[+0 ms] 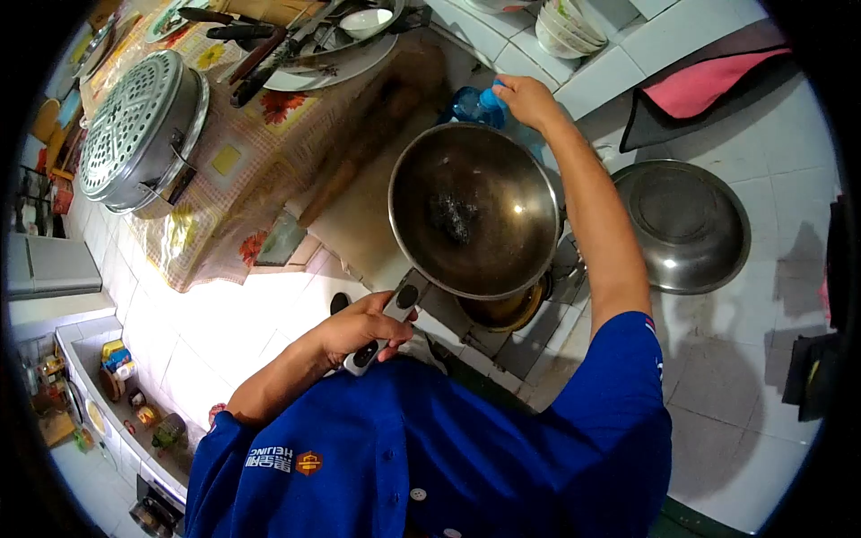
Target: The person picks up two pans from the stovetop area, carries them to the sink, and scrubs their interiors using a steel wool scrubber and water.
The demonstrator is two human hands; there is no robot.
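Wok (475, 211) in mid-frame, in front of a person in a blue shirt (520, 466), its open face turned up toward the head camera and a dark patch with pale specks inside. Its handle (401, 307) points back toward the wearer's body and left, so the long axis runs slantwise from the shirt front to the far bowl rim. Just beneath the near rim, partly hidden by it, sits an amber-coloured round vessel (507, 314); a wide metal basin or lid (686, 224) lies to the right, beyond the forearm that crosses between it and the wok. A blue bottle (468, 106) stands at the wok's far edge. Farther off are a lidded steamer pot (134, 125) on a flowered tablecloth (224, 193), a pink cloth (708, 87) and stacked bowls (569, 29). The left hand (363, 329), elbow bent, is wrapped around the handle close to the body; the right hand (531, 100), arm stretched forward, grips the bottle by its top.
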